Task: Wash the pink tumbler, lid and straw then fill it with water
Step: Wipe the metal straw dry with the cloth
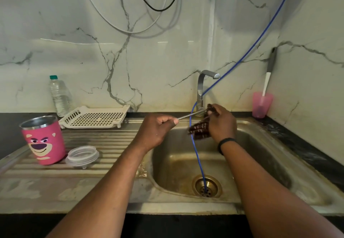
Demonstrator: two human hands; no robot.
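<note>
We hold the thin steel straw [189, 115] over the sink [279, 144], its long axis running from eight o'clock to two o'clock. Our left hand [158, 129] pinches the near end with clenched fingers; our right hand [221, 122] grips the dark brown scrub cloth [200, 130] around the far end, so the cloth must slide along that axis.

A white drying rack [95, 116] sits on the steel drainboard [104, 141] beside a clear water bottle [59, 96]. A blue hose [200, 163] runs into the sink's drain [207, 186], past the tap [202, 89]. A pink cup [261, 106] holding a brush [268, 75] stands in the corner.
</note>
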